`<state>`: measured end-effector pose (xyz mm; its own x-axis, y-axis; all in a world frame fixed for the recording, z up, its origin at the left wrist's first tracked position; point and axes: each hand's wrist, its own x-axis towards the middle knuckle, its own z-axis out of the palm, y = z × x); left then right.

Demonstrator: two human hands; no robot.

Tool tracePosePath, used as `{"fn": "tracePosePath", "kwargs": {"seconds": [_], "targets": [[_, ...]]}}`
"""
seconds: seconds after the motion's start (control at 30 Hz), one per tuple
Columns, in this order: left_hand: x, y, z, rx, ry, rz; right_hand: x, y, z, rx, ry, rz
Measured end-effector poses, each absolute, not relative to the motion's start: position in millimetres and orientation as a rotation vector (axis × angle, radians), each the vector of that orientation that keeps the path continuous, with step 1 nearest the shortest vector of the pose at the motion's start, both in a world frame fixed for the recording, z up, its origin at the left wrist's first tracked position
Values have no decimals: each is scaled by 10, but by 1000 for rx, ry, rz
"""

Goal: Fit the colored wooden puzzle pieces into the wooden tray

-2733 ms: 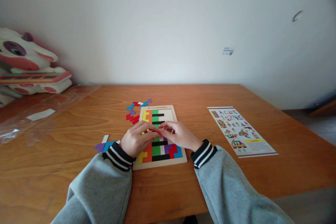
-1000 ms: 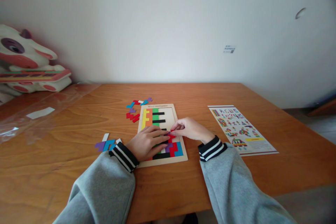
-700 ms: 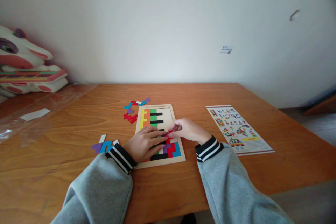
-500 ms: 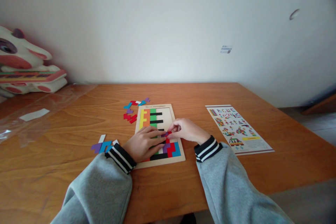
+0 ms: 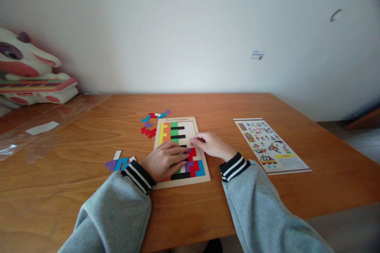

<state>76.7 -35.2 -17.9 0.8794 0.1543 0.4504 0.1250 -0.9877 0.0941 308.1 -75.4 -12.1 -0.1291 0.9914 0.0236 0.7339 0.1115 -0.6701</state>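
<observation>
Puzzle board: wooden tray, mid-tabletop, partly filled with coloured blocks.
Left hand: flat, fingers spread, pressing the placed pieces at the board's centre; grips nothing.
Right hand: loosely curled at the board's right edge, fingertips on a red piece; whether it pinches the piece I cannot tell.
Loose pieces: one cluster beyond the board's far-left corner, another beside the left cuff.
Pattern sheet: well apart, right.
Risk: a sleeve sweep could scatter the near cluster; a tilted piece may jam or lift its neighbours.
Room: open wood right of the board; near edge close below the cuffs.
</observation>
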Motion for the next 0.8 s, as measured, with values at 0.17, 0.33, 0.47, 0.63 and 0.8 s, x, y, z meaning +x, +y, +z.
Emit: {"fn": "tracePosePath", "kwargs": {"seconds": [0.17,0.33,0.47,0.63,0.8], "targets": [[780,-383,-175,2989,253,721,3080,-744,-157,-1674,-1933,665],[672,-241,-182,2996,814,870,3076,-754,-138,-1686,-1904,686],[434,4,-239,2881,1365,843,3064,-763,-125,-1669,-1889,700],[225,182,-336,2796,1517,705,3073,-763,-155,-1656,-1841,685],[229,258,-364,2751,1586,605,3081,-765,-168,-1759,-1828,591]]}}
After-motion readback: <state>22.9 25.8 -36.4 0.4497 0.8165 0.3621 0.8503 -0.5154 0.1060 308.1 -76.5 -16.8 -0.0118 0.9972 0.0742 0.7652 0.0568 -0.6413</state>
